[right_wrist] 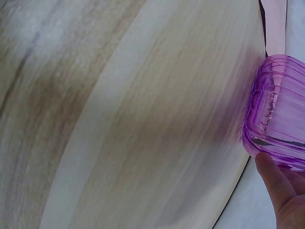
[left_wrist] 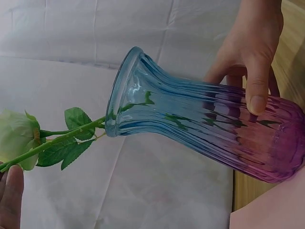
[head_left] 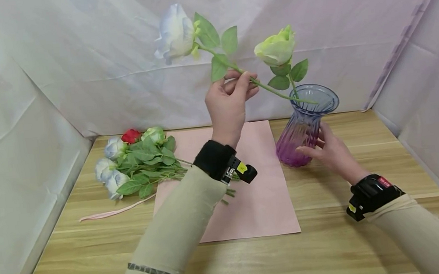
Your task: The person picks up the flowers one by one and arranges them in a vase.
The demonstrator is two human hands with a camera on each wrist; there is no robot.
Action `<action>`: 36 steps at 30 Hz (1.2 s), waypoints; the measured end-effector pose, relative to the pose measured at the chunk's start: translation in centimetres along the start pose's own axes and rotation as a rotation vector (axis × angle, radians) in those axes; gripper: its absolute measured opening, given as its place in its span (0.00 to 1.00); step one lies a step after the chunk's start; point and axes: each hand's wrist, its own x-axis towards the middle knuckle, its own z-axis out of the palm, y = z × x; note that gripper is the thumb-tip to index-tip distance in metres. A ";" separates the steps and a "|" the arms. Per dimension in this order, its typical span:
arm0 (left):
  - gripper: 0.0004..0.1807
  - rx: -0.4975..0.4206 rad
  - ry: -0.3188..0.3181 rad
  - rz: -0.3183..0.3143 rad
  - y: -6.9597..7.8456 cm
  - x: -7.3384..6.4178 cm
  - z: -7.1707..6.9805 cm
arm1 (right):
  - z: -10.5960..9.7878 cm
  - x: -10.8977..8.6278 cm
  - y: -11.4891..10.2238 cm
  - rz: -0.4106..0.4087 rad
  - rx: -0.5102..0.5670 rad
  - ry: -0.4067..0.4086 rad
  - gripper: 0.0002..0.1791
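One wood-grain table (head_left: 298,259), one pink sheet (head_left: 263,186), one bunch of roses (head_left: 145,161), one ribbed glass vase (head_left: 300,134).
Sheet flat at mid-table; bunch lying at its left, stems running over it, blooms blue-white, red and pale green. Vase blue at the rim, shading to purple at the base, just beside the sheet's right edge; right hand (head_left: 332,149) grasping its lower body, thumb and fingers about the glass. In the vase: one pale green rose (head_left: 276,49), stem down through the mouth, bloom and leaves above the rim. Left hand (head_left: 228,104) pinching the stem of a blue-white rose (head_left: 177,33), bloom raised to upper left, lower stem end at the vase mouth; cannot tell whether that end is below the rim. Narrow pink ribbon (head_left: 120,211) on the wood, near side of the bunch.
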 end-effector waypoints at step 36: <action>0.09 0.265 -0.087 -0.101 -3.2 -0.5 2.5 | 0.0 -0.2 0.1 0.002 0.006 0.012 0.60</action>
